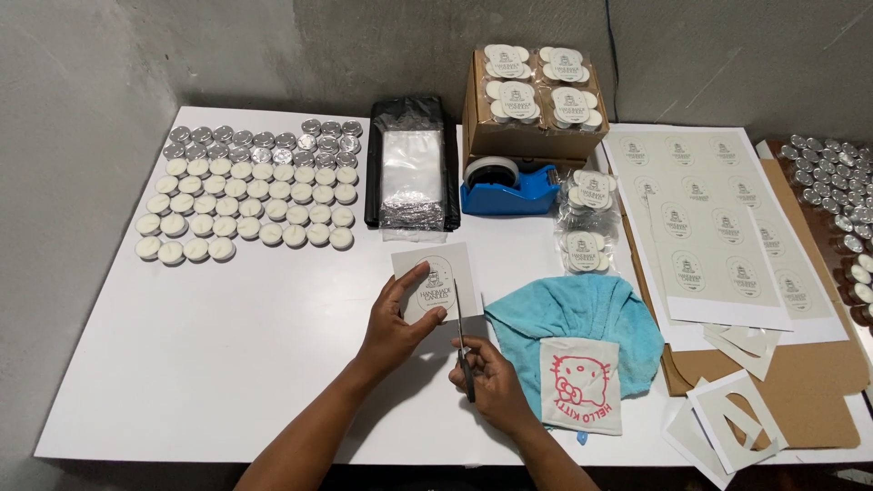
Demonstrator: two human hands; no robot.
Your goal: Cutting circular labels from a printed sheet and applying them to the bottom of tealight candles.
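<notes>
- The left hand (393, 329) pinches a grey rectangular paper card with an oval printed label (435, 284) by its lower edge.
- The right hand (492, 375) is closed on slim metal scissors (462, 345), blades at the card's right edge.
- Step, judging by this: trimming around the oval; next calls for turning the card into the blades.

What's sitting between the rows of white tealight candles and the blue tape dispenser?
In the head view, a black bag with a stack of clear plastic sleeves on it lies between the white candles and the blue tape dispenser.
</notes>
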